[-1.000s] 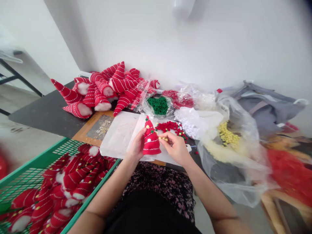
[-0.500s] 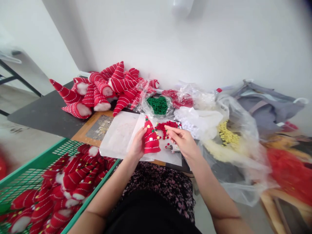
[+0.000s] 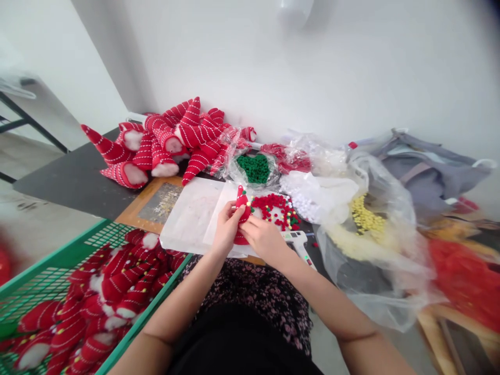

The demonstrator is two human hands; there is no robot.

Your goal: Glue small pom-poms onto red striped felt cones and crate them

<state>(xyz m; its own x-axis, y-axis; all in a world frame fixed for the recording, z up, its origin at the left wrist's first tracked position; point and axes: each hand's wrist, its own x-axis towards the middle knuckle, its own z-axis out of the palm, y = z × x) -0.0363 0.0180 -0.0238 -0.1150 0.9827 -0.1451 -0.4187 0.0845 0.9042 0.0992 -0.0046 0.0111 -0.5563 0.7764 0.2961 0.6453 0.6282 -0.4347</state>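
A red stuffed cone hat (image 3: 241,197) with small colored pom-poms is upright over white paper (image 3: 191,208). My left hand (image 3: 226,226) grips its left side, thumb across the front. Against the hat's right side are the bent, closed fingers of my right hand (image 3: 264,239); whatever they pinch is hidden. Much of the hat's lower part is covered by my hands. Just beyond my right hand lie loose red pom-poms (image 3: 271,202), mixed with a few white, green and yellow ones. A white glue gun (image 3: 300,244) rests right of that hand.
Red striped hats with white stuffing (image 3: 191,130) pile up at the back left. At lower left stands a green basket (image 3: 35,265) of decorated hats. Bags hold green pom-poms (image 3: 253,167), white pom-poms (image 3: 307,200) and yellow pom-poms (image 3: 367,216). A wall (image 3: 250,67) rises behind.
My right hand has moved left from the loose pom-poms onto the hat. The hat is turned and more covered by my hands. The glue gun now shows more fully.
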